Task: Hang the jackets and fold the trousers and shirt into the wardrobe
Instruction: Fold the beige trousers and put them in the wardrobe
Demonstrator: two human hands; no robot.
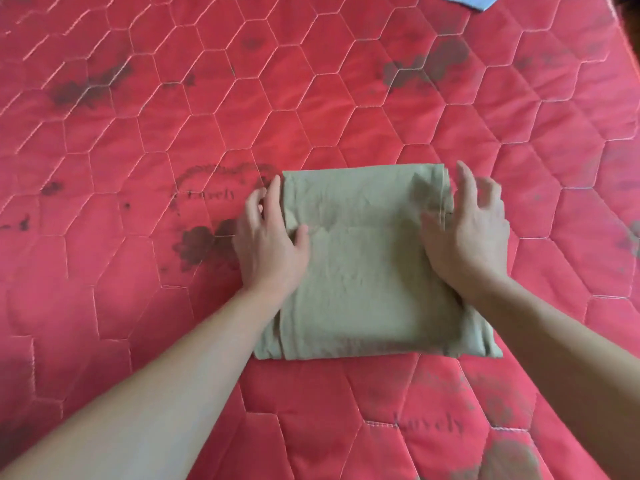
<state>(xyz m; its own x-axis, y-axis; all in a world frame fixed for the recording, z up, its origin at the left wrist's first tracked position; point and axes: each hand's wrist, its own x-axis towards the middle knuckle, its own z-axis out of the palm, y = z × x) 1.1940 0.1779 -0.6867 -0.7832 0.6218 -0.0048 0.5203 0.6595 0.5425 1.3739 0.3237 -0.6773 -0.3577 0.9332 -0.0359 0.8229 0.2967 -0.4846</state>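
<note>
One folded khaki garment [367, 268], probably the trousers, lies as a thick rectangular packet near the middle of a red quilted mattress [138, 133]. The left hand [268, 245] rests on the packet's left edge, fingers straight and relaxed, thumb on the top layer. The right hand [467, 233] lies on the right edge, fingers spread and loosely bent, gripping nothing. The cloth appears soft, light and limp, so the layers would likely slide apart; it is best lifted from both side edges, palms slipped beneath. Count: one folded garment, two hands, one corner of blue cloth [474, 0] at the top margin.
</note>
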